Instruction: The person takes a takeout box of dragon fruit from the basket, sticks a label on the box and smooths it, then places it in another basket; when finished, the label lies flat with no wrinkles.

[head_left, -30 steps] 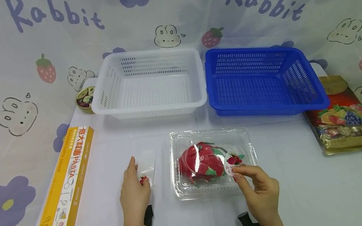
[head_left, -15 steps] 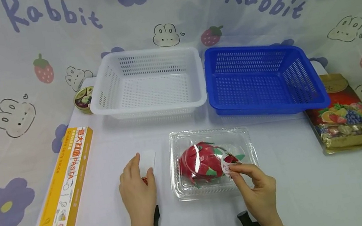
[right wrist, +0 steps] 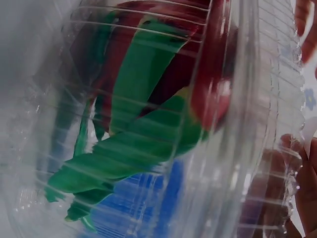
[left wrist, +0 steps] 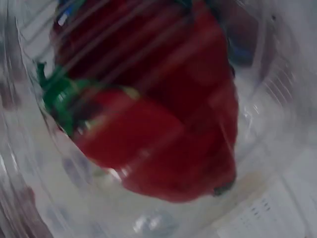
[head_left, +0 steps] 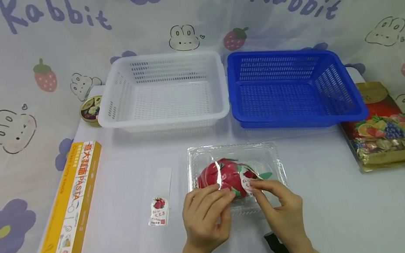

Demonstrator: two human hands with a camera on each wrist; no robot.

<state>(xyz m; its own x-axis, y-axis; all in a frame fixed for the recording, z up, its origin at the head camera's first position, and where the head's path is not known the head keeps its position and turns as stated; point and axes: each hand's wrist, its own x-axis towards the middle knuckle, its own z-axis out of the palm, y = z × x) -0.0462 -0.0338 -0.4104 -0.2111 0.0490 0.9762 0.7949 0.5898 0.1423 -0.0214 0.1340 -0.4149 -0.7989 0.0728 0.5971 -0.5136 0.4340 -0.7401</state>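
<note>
A clear plastic clamshell box [head_left: 272, 153] lies on the white table with a red dragon fruit [head_left: 218, 174] inside, green-tipped and glossy. My right hand [head_left: 285, 208] pinches a small white sticker [head_left: 246, 181], printed with a red fruit, between thumb and index finger over the box's front right part. Beside it, my left hand [head_left: 206, 221] hovers at the box's front edge, fingers loosely bent, holding nothing that I can see. The wrist views show the dragon fruit [left wrist: 168, 129] and its green leaves [right wrist: 143, 134] close up through the ribbed plastic.
A sticker strip [head_left: 159, 211] lies left of the box. A white basket [head_left: 167, 121] and a blue basket [head_left: 301, 122] stand behind. At the left are a yellow pasta box [head_left: 69, 205] and a round tin [head_left: 91, 112]; a red-gold bag [head_left: 388, 132] lies right.
My left hand has left the sticker strip and moved right to the front of the clear box. My right hand, still pinching the sticker, has shifted slightly left.
</note>
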